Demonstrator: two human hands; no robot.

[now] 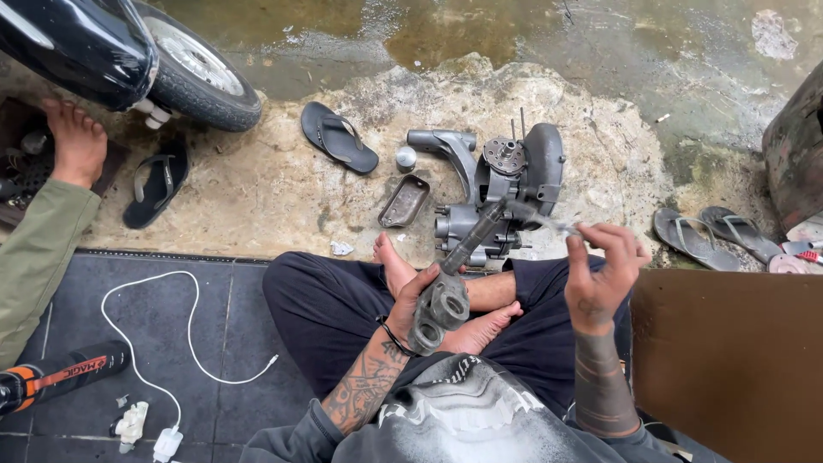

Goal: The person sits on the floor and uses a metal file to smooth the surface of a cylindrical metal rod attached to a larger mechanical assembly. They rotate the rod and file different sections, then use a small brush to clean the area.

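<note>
Hands meet over the person's crossed legs, near the middle of the view. The left hand is wrapped around the thick, ringed end of a grey metal shaft part, fingers closed firmly about it, so that its long stem slants up and away toward the engine casing on the ground beyond the feet. Holding it by the heavy end probably steadies the weight and turns the stem toward the other hand. The right hand is raised beside it, fingers curled narrowly and pinched on a thin, pale, pointed item whose tip reaches toward the stem and the casing; it is too blurred to tell what it is, perhaps a slim tool or a strip.

The casing sits on rough, pale concrete, just past the bare feet, within easy reach. To its left lie a small metal cover, open side up, a grey bracket arm and a little round cap, set close together. A black sandal lies farther left, another near a scooter wheel at the far left, and a grey pair on the right. Another person's foot and green sleeve or trouser leg show at the left edge. On the dark tiles nearby trails a white charging cable.
</note>
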